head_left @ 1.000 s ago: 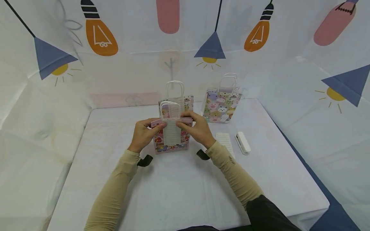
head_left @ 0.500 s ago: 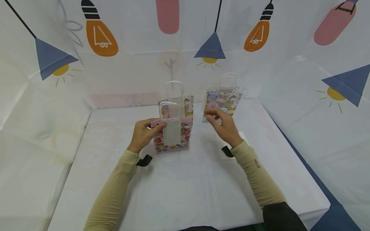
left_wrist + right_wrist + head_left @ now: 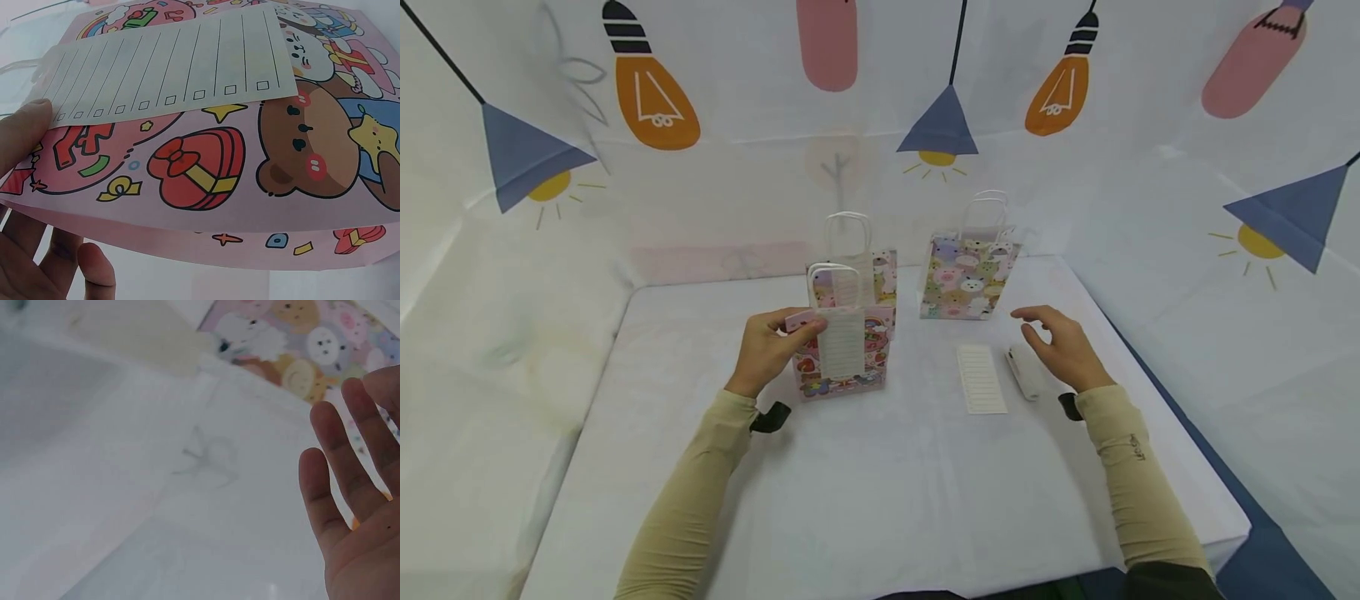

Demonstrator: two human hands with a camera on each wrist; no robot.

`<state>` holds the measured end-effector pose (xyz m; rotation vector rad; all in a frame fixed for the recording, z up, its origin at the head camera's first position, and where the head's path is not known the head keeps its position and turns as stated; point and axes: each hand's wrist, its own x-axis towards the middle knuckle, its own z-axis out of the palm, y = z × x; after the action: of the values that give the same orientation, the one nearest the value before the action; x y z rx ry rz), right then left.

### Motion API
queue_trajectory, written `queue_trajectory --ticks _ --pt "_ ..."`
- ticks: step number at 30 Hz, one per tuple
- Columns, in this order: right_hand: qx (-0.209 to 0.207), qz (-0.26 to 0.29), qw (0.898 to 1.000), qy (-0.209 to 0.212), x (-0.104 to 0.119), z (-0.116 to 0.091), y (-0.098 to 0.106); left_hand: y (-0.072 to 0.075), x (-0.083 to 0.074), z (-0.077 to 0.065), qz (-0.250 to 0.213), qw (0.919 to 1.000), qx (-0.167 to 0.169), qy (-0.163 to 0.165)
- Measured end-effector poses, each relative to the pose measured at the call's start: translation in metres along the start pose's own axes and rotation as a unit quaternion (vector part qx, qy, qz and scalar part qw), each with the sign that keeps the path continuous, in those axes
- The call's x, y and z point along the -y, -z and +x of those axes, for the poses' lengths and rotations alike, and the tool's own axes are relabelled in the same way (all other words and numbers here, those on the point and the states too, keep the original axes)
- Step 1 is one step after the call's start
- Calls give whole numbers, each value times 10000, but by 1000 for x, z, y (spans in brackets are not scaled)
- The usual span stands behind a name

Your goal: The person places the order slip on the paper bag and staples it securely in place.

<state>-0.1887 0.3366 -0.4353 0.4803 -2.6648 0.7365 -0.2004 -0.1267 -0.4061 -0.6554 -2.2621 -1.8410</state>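
In the head view my left hand pinches a lined paper sheet against the top edge of a pink cartoon gift bag. The bag stands upright, its white twisted handles up. Seen from the left wrist, the sheet has rows with small checkboxes and lies across the bag's printed front, my thumb on the sheet's end and the other fingers behind the bag wall. My right hand, holding nothing, is above and right of a white stapler, with its fingers spread in the right wrist view.
A second lined sheet lies on the white table, left of the stapler. Two animal-print gift bags stand at the back: one bag directly behind the pink one, another bag to its right. A printed cloth hangs behind.
My right hand has let go of the sheet and the pink bag's top edge and moved right, over to the stapler. My left hand keeps its pinch in the same place.
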Motion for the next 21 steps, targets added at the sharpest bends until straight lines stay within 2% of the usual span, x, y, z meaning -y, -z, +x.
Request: queue_trajectory --ticks 3,8,12,16,21 --pt "223 -202 9994 -175 -16 -16 0 0 -1 0 -1 10000 29 54" --pt "382 -509 9979 -65 -32 -35 -4 0 -1 0 27 10000 35 37" --pt "652 -587 9961 -112 -36 -45 -6 1 -1 0 33 10000 26 3" --pt "992 -711 9919 -344 -37 -56 -8 0 0 0 -12 10000 58 23" --pt "1325 -798 9871 -417 -42 -63 -15 0 0 0 -11 10000 54 57"
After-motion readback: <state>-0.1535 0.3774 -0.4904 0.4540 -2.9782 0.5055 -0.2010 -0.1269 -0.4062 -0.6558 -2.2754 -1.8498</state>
